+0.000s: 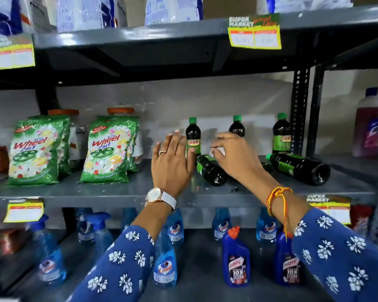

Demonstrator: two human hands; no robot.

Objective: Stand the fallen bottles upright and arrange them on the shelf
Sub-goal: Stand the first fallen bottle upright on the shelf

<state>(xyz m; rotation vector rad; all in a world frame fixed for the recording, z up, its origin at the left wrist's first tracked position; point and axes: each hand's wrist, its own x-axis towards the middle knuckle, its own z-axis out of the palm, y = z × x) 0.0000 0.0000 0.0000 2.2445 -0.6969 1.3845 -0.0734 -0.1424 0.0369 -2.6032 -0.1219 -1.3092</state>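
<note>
- On the grey middle shelf [109,190] I see dark bottles with green caps.
- Three stand at the back: one bottle [193,136] by my left hand, a middle one [236,126] behind my right hand, a third [281,134] near the post [299,110].
- Two lie down: one fallen bottle [211,170] between my hands, its cap pointing to the back, and another [299,167] to the right, cap pointing left.
- My left hand [172,162] is flat and open, fingers spread, holding nothing. Its thumb side is just beside the standing bottle; I cannot tell if it touches.
- My right hand [234,153] is over the fallen bottle, fingers bent down. It holds nothing that I can see.
- Green soap bags [106,149] stand to the left.
- Blue spray bottles [165,264] sit on the shelf below.
- A pink bottle [371,127] stands far right.
</note>
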